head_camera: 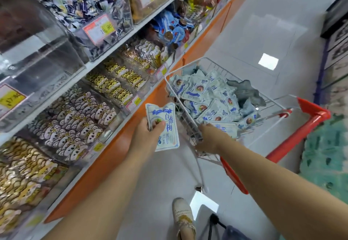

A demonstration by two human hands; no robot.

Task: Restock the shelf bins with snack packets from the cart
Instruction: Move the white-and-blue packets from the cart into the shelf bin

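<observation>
My left hand [148,132] grips a white-and-blue snack packet [165,126] between the shelf and the cart, thumb across its front. My right hand [211,136] reaches over the near rim of the wire cart [169,85] and touches another white-and-blue packet [224,126]; its fingers are hidden behind the wrist. The cart basket holds a heap of several matching packets [205,96]. Clear shelf bins [105,32] on the left hold other snacks.
An orange shelf base [113,155] runs along the left. The cart's red handle [312,111] points right. An empty-looking clear bin [37,59] sits at upper left. My shoe [183,217] stands on the grey floor; a teal mat [325,155] lies at right.
</observation>
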